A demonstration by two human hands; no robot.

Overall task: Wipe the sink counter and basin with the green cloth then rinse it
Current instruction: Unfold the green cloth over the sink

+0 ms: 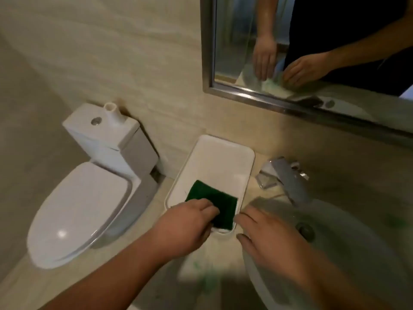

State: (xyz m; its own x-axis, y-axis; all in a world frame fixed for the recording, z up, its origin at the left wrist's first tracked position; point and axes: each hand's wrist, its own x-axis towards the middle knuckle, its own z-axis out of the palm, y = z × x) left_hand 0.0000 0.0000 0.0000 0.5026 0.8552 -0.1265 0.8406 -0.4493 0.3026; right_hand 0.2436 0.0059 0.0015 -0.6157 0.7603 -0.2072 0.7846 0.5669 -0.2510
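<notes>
My left hand [185, 227] grips the cloth [214, 202] at its near left edge. The cloth lies in the near end of the tray [219, 157], which runs away from my grip toward the wall and sits on the counter [201, 260]. Just right of the grip is my right hand [268, 240], between tray and basin [357, 242]. The faucet [288, 177] stands behind the basin, beyond the grip to the right. Left of the grip, past the counter's edge, stands the toilet [82, 209], its cistern [107, 133] behind it. The mirror [312, 41] hangs far beyond, to the right.

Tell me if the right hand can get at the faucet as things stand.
Probably yes: the right hand hovers open over the basin, and nothing stands between it and the faucet behind.
</notes>
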